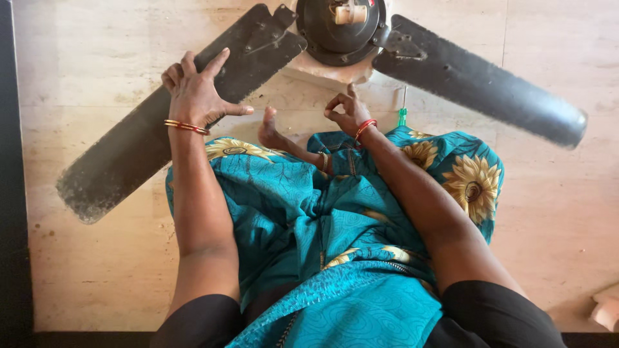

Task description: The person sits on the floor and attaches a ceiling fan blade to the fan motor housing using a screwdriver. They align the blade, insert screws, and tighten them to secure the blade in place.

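Risk first: dusty black metal ceiling fan (342, 29) is lying upside down on the beige marble floor (554, 212), and its hub seems to be sitting on a pale block, so pressing one blade could be tipping or spinning it. Left hand (193, 93) is pressing flat on the left black fan blade (161, 122), fingers (216, 63) spread open, thumb out, gripping nothing. Right hand (348, 111) is hovering just below the hub, fingers curled in a loose pinch; cannot tell if anything small is being held. Right fan blade (477, 80) is stretching away toward the floor's right edge, untouched. Bare foot (271, 129) is poking out from the teal sunflower-print garment (335, 219), between both hands.
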